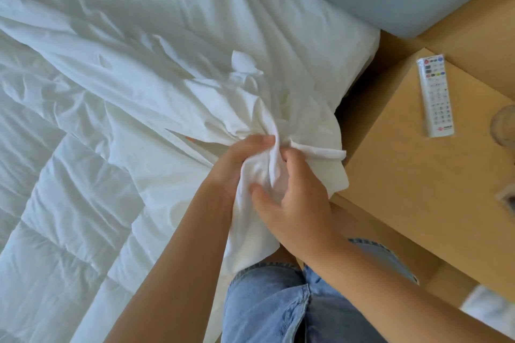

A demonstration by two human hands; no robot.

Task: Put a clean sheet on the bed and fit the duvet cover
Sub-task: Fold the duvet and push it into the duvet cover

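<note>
Together, left hand (237, 164) and right hand (289, 198) grip duvet cover (167, 72) corner beside nightstand (418, 175).

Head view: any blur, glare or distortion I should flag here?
Head view: soft even daylight, no glare; folds of the duvet cover are readable where the left hand and right hand grip it. Head view edges: the glass at right is blurred, the remote fairly sharp; the nightstand looks tilted, wide-angle.

bare nightstand (412, 175) top just right of the hands; remote (436, 96) lies farther back
</note>
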